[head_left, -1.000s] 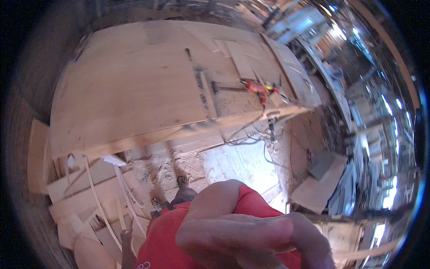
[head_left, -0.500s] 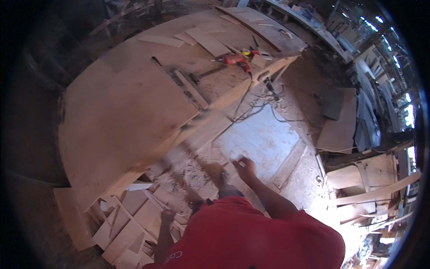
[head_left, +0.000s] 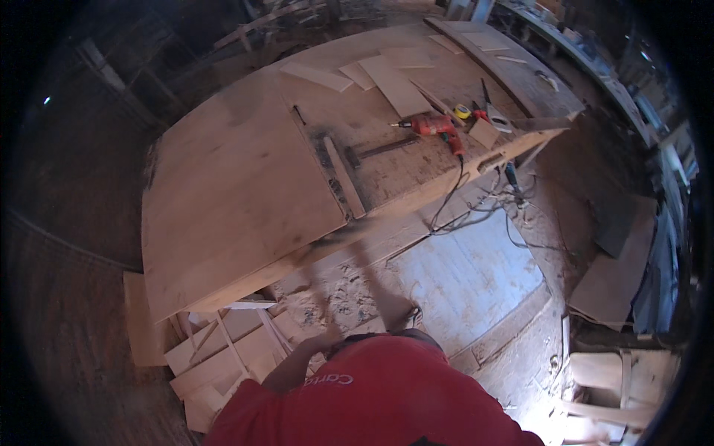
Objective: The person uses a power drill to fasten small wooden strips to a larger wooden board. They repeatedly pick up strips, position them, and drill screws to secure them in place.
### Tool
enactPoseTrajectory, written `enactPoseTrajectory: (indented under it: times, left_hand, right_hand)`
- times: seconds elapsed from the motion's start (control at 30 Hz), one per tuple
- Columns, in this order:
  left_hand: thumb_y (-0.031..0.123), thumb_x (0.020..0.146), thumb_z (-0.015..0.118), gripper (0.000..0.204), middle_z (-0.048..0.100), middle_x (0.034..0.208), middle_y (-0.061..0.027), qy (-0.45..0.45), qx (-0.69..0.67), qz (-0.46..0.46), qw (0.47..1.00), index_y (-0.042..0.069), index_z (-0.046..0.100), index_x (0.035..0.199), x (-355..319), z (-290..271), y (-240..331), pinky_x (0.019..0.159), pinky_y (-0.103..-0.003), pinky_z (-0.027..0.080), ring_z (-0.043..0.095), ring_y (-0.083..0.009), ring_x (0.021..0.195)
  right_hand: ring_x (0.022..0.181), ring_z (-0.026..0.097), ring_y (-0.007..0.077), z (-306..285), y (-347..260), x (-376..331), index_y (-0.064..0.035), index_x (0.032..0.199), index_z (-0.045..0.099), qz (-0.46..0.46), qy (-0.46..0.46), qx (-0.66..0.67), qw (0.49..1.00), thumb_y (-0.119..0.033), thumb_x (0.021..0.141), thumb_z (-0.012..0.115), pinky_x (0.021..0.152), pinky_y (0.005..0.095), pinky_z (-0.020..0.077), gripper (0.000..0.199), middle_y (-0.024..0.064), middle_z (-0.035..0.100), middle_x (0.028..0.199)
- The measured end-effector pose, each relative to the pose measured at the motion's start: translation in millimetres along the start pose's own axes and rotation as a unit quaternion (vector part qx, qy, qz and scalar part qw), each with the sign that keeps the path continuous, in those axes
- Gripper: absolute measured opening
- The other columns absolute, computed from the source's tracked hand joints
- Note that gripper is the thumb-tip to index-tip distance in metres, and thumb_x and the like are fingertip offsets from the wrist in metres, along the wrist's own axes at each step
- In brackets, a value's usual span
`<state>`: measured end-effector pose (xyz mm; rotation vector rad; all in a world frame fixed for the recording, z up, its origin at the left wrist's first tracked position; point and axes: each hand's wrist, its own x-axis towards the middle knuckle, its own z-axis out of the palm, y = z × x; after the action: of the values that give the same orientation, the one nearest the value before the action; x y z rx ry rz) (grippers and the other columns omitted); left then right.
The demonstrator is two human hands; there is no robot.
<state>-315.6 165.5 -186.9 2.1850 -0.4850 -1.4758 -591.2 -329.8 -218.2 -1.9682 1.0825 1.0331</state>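
Left hand: I get part of it (head_left: 320, 344) low in view, nearest the offcuts (head_left: 204, 364) by the desk (head_left: 405, 171); grip or contact, I cannot tell.
Right hand: out of my view.
Wooden sheet: a large one (head_left: 230, 193) lies flat over the desk's left part.
Drill: the red drill (head_left: 435, 126) rests unheld on the desk's right part, near a hammer (head_left: 383, 151).
Done so far: I judge the sheet is laid in place.
Left undone: the boards (head_left: 396, 85) look loose, unjoined; beyond that I cannot judge.
Lettering: white, on the red shirt (head_left: 364, 401); drill markings are unreadable to me.
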Motion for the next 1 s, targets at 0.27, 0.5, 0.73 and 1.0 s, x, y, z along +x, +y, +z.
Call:
enactPoseTrajectory:
  times: [0.27, 0.5, 0.73, 1.0]
  left_hand:
    - [0.033, 0.091, 0.070, 0.034, 0.072, 0.081, -0.0204, 0.281, -0.142, -0.024, 0.949, 0.000, 0.075, 0.095, 59.3, -182.2, 169.7, 0.075, -0.046, 0.056, 0.072, -0.0326, 0.079]
    - [0.027, 0.093, 0.068, 0.026, 0.073, 0.082, -0.0188, 0.652, -0.183, 0.039, 0.735, 0.001, 0.073, 0.093, 112.6, -423.5, 215.1, 0.074, -0.043, 0.056, 0.074, -0.0290, 0.079]
    - [0.032, 0.089, 0.074, 0.036, 0.072, 0.094, -0.0190, 0.738, -0.152, -0.108, 0.648, -0.002, 0.074, 0.103, 211.0, -681.9, 202.6, 0.084, -0.043, 0.056, 0.071, -0.0348, 0.094]
    - [0.059, 0.086, 0.072, 0.086, 0.052, 0.137, -0.0302, 0.683, -0.141, -0.335, 0.634, -0.006, 0.052, 0.140, 362.7, -869.1, 156.1, 0.100, -0.051, 0.051, 0.056, -0.0429, 0.125]
  right_hand:
    - [0.093, 0.068, 0.0281, -143.8, -96.1, 80.6, -0.0021, 0.113, 0.072, 0.030, 0.008, 0.170, 0.985, -0.036, 0.096, 0.066, 0.083, 0.0471, 0.0552, 0.039, 0.0147, 0.073, 0.102]
    - [0.075, 0.069, 0.0221, -213.7, -174.3, 135.9, -0.0042, 0.088, 0.073, 0.019, 0.125, 0.393, 0.911, -0.018, 0.078, 0.080, 0.068, 0.0385, 0.0546, 0.018, 0.0091, 0.071, 0.077]
    - [0.070, 0.070, 0.0300, -202.3, -149.5, 150.7, -0.0071, 0.080, 0.071, -0.122, 0.190, -0.136, 0.965, -0.018, 0.072, 0.084, 0.064, 0.0443, 0.0561, 0.018, 0.0131, 0.070, 0.073]
    - [0.073, 0.071, 0.0265, -235.7, -241.5, 99.9, -0.0047, 0.088, 0.073, 0.146, 0.107, 0.201, 0.963, -0.019, 0.078, 0.081, 0.065, 0.0415, 0.0567, 0.019, 0.0121, 0.072, 0.078]
